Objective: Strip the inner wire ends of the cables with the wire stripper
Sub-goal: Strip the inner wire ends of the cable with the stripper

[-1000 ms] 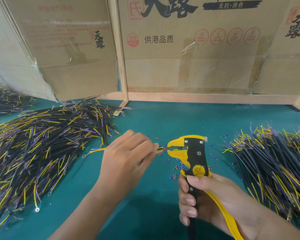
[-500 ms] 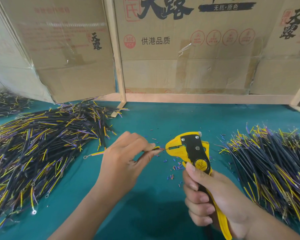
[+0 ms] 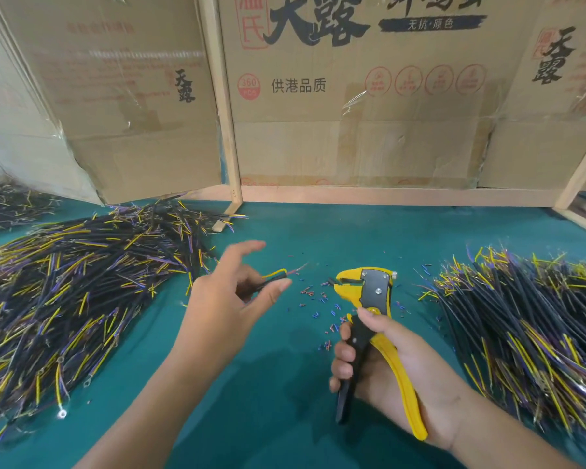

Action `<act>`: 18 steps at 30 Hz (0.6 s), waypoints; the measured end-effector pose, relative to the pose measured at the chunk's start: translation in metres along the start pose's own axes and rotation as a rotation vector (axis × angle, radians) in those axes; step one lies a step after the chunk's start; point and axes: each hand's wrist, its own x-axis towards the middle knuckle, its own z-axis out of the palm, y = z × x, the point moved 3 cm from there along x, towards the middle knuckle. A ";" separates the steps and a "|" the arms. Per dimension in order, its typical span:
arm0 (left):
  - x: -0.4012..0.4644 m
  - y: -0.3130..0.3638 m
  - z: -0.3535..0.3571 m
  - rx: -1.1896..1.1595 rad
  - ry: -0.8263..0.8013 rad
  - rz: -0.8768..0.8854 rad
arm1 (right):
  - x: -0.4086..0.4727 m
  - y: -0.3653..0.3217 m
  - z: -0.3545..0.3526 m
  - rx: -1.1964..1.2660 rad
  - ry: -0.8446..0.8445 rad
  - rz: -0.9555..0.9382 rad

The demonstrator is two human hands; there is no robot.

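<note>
My right hand (image 3: 396, 374) grips the handles of a yellow and black wire stripper (image 3: 369, 299), its jaws pointing left over the green table. My left hand (image 3: 227, 299) is left of the jaws and holds a short black cable (image 3: 271, 280) between thumb and fingers, with the index finger stretched out. The cable's yellow and purple inner wires poke out to the right, apart from the stripper's jaws. A big heap of black cables (image 3: 71, 289) with yellow and purple ends lies on the left, and another heap (image 3: 528, 319) lies on the right.
Small bits of stripped insulation (image 3: 318, 299) are scattered on the green table (image 3: 285, 418) below the jaws. Cardboard boxes (image 3: 352, 96) and a wooden frame (image 3: 230, 130) stand along the back. More cables (image 3: 4, 204) lie at the far left.
My left hand has pulled the cable leftward out of the stripper's jaws and spread its fingers. The stripper's handles have sprung wider in my right hand.
</note>
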 end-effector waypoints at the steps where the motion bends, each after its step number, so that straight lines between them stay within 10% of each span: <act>1: 0.000 0.001 0.001 -0.010 0.012 -0.040 | 0.000 0.000 -0.002 0.003 0.011 0.005; 18: -0.014 -0.005 0.025 -0.112 -0.007 -0.317 | 0.010 0.003 -0.013 -0.007 0.031 0.075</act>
